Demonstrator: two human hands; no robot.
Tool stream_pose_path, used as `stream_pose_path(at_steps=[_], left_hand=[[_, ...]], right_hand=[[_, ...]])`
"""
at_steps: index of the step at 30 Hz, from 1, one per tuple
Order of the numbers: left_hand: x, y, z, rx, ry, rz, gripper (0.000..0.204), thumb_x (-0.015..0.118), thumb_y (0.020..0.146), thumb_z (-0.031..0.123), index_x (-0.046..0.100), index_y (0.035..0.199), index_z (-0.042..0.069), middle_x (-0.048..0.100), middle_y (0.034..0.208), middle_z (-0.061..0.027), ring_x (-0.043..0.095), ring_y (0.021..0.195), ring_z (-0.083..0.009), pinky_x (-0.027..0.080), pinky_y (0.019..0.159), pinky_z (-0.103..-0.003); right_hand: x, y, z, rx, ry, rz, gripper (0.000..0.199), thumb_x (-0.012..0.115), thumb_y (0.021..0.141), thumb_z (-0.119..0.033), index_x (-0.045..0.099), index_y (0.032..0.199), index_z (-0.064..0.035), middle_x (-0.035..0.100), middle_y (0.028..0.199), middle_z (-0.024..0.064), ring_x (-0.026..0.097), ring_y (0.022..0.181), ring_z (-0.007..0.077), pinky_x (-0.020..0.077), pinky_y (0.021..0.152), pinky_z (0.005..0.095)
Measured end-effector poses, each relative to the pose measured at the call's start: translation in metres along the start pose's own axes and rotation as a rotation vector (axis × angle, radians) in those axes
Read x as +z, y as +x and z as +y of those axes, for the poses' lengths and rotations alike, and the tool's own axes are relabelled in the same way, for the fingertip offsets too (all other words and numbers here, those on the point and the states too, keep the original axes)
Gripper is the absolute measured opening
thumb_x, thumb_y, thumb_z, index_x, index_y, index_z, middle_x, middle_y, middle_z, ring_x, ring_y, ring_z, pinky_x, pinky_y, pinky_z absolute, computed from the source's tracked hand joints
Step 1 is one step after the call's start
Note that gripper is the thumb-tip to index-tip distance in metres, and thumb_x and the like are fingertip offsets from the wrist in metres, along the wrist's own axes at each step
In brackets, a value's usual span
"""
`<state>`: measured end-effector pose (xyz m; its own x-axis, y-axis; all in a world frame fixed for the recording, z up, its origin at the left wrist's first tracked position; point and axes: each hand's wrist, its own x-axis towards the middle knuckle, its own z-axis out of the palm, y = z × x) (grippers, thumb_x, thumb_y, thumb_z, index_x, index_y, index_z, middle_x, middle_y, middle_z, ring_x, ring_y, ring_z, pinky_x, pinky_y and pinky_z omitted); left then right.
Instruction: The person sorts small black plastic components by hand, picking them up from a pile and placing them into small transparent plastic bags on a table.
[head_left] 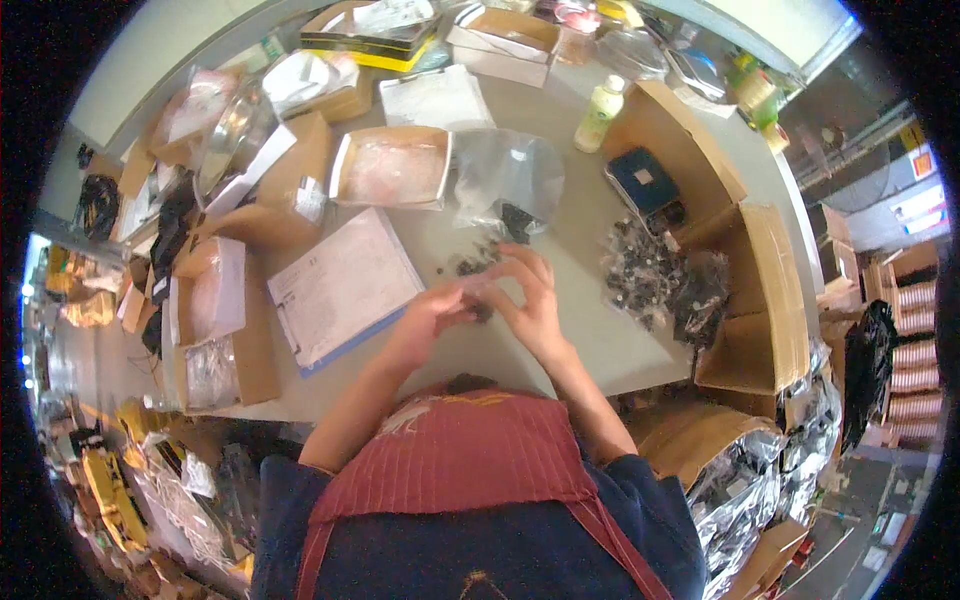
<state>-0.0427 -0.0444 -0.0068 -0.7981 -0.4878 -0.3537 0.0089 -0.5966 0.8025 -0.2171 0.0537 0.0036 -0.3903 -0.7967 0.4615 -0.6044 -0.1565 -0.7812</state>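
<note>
My left hand [435,308] and my right hand [530,300] meet over the table close to its near edge. The left fingers are drawn together, and whatever they hold is too small and blurred to make out. My right thumb and curled fingers reach to the left fingertips, closed on something I cannot make out. Just beyond and partly beneath the fingers lies a small pile of black parts [478,260]. A clear plastic bag [510,170] with some black parts at its mouth rests behind that pile.
Left of my hands lies a clipboard with papers [345,285]. Beyond it stands a shallow carton [390,170] with clear bags inside. To the right, small bagged parts [640,270] lie by a dark blue box [642,180], bordered by cardboard walls [755,300]. A green bottle [600,115] stands behind.
</note>
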Motion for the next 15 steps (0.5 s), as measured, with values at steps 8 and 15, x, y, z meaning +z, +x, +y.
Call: stream_pose_path(at_steps=[8, 15], left_hand=[[0.005, -0.011, -0.008, 0.109, 0.331, 0.083, 0.055, 0.072, 0.091, 0.019, 0.054, 0.141, 0.004, 0.060, 0.134, -0.0096, 0.057, 0.123, -0.0200, 0.047, 0.101, -0.035], [0.005, -0.013, -0.013, 0.124, 0.399, 0.081, 0.023, 0.072, 0.090, 0.022, 0.069, 0.102, 0.002, 0.069, 0.088, -0.0024, 0.063, 0.080, -0.0138, 0.051, 0.073, -0.032]], right_hand=[[0.007, -0.024, 0.005, 0.212, 0.165, -0.024, 0.011, 0.063, 0.094, -0.003, 0.063, 0.105, -0.0028, 0.070, 0.090, 0.0123, 0.069, 0.081, 0.0271, 0.0539, 0.079, 0.0376], [0.007, -0.033, -0.005, 0.315, 0.297, -0.204, 0.025, 0.067, 0.094, -0.006, 0.062, 0.118, -0.0024, 0.070, 0.090, 0.0094, 0.067, 0.080, 0.0145, 0.0544, 0.073, 0.0310]])
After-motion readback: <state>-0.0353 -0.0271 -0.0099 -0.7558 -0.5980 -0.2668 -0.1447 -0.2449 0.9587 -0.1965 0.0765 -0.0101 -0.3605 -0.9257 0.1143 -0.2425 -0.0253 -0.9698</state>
